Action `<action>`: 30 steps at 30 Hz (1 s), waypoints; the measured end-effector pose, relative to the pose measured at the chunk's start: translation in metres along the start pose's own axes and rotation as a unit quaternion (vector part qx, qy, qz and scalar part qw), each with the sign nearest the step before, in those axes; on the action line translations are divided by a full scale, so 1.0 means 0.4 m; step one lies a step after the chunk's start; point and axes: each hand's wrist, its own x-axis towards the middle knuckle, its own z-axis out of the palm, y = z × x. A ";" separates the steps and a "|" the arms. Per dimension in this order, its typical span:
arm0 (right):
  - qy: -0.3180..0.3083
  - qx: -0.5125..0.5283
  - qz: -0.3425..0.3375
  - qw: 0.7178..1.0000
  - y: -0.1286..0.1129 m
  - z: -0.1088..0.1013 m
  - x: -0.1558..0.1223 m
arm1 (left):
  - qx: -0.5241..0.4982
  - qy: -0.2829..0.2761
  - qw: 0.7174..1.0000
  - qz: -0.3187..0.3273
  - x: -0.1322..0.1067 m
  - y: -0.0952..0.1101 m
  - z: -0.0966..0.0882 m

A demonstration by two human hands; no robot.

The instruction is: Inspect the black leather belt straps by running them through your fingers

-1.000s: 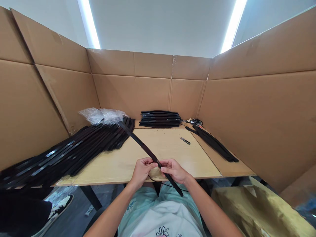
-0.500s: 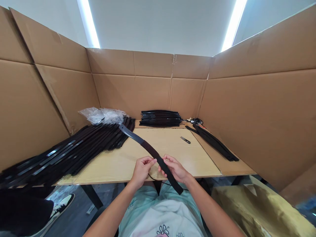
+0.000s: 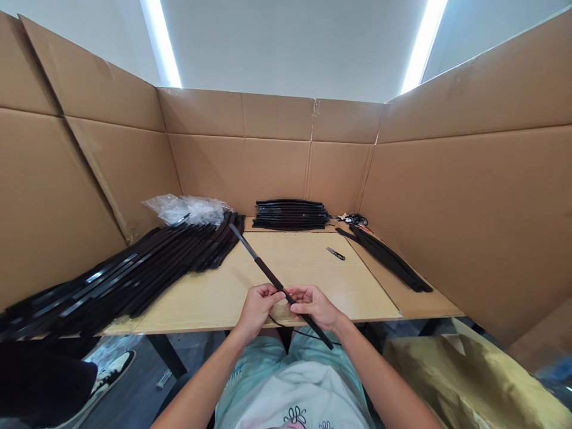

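1 cam, on person's head, wide view fwd & down. Shirt at btm edge, v. close; L hand & R hand near, low ctr; table just past; cardboard wall farther; lights up top.

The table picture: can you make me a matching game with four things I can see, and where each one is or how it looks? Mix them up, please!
Things
1. slanting strip
2. small black-handled tool
3. plastic sheeting
4. neat stack of strips

Places and looks
A. crumpled and see-through
B. by the back cardboard wall
C. held in the left hand and right hand
D. lying on the pale tabletop

Right pairs: 1-C, 2-D, 3-A, 4-B
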 end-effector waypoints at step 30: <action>-0.050 -0.064 0.053 0.995 -0.019 0.010 -0.006 | -0.041 -0.026 0.999 -0.018 0.000 -0.001 -0.006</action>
